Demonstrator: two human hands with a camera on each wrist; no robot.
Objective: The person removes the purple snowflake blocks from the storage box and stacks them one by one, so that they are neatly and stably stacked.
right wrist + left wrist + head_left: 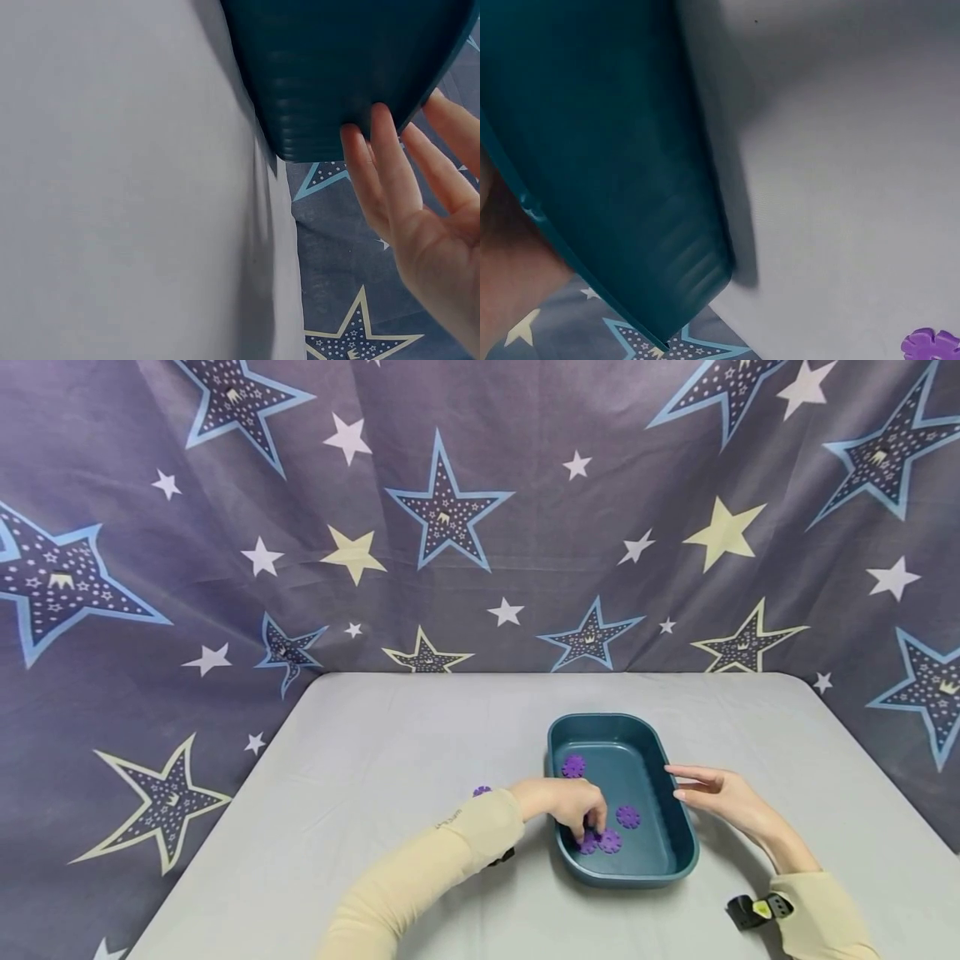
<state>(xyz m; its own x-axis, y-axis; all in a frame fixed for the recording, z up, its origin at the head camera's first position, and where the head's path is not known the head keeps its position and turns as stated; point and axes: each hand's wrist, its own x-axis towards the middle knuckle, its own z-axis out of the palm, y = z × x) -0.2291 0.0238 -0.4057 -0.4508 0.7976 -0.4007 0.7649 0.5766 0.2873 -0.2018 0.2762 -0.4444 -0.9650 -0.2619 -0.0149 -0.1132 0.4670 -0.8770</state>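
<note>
A dark teal rectangular tray with rounded corners stands on the table. My left hand reaches over its left wall, fingers bent down inside, pinching a purple notched plastic disc near the tray floor. Right beside it is another purple disc; more purple discs lie in the tray, one near the far left corner. In the left wrist view, the tray's wall hides the fingers. My right hand touches the tray's outer right wall with extended fingertips.
One purple disc lies on the table to the left of the tray, partly behind the left forearm in the head view. The pale-covered table meets a dark star-patterned cloth at the back and sides.
</note>
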